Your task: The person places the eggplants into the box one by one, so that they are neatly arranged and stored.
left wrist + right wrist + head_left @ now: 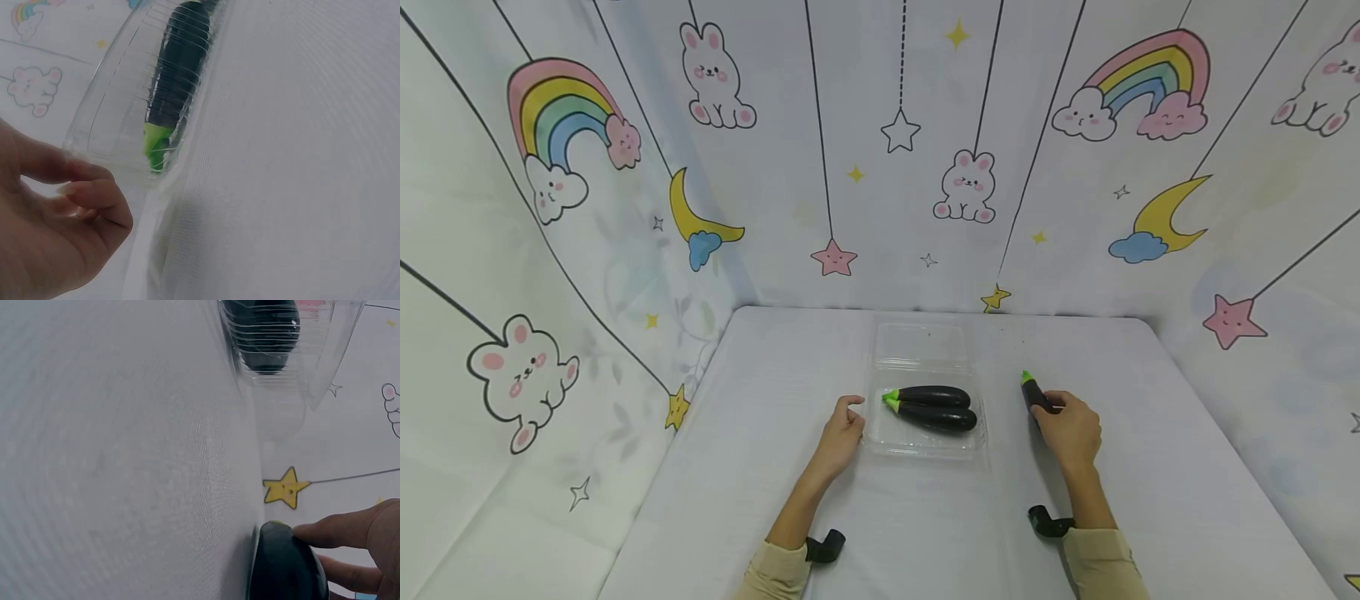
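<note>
A clear plastic clamshell tray (pixel 925 448) lies on the white table with its lid (pixel 921 342) folded open at the back. Two dark eggplants (pixel 934 396) (pixel 942 417) with green stems lie side by side in it. My left hand (pixel 852 408) hovers at the tray's left edge with fingers loosely curled and holds nothing. In the left wrist view its fingertips (pixel 94 187) are close to the tray wall (pixel 106 119); contact is unclear. My right hand (pixel 1048 406) grips a third eggplant (pixel 1032 390) on the table to the right of the tray. The right wrist view shows its fingers (pixel 350 532) on that eggplant (pixel 284 569).
The white cloth table (pixel 1150 433) is closed in on three sides by cartoon-printed fabric walls (pixel 895 167). Black wrist straps (pixel 823 546) (pixel 1048 523) sit on both forearms.
</note>
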A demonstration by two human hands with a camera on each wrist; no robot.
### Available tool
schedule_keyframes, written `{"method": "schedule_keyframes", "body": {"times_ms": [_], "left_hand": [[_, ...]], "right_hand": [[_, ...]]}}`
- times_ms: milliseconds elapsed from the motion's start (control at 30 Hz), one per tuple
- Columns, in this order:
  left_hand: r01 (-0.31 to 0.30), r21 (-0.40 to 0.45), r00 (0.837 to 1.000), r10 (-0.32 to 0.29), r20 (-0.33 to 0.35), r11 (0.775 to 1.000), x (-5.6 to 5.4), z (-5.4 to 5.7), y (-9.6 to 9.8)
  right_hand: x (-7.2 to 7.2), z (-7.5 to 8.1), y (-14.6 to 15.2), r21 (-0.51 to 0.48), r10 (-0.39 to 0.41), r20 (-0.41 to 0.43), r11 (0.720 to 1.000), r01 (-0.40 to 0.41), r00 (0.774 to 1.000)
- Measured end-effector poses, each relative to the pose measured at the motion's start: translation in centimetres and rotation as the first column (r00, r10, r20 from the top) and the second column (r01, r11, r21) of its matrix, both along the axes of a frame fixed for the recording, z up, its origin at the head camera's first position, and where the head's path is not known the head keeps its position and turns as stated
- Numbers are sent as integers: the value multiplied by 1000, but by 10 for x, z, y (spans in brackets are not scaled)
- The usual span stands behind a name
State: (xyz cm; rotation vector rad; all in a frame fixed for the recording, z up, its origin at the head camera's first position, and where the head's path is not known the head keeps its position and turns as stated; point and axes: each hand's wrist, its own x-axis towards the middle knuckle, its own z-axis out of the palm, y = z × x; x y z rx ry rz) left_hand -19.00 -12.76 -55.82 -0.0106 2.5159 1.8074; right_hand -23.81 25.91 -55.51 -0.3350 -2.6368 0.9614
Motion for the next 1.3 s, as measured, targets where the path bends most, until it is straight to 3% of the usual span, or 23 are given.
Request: {"method": "schedule_keyframes", "body": {"times_ms": [933,1300], "left_hand": [[6,-10,1000,-6,-2,1000,0,2,1],[-2,-7,1000,2,-2,1000,0,0,0]], "right_hand": [[-2,19,-6,-21,20,-71,1000,-22,997],[1,31,-11,-31,66,-163,997,-72,984]]}}
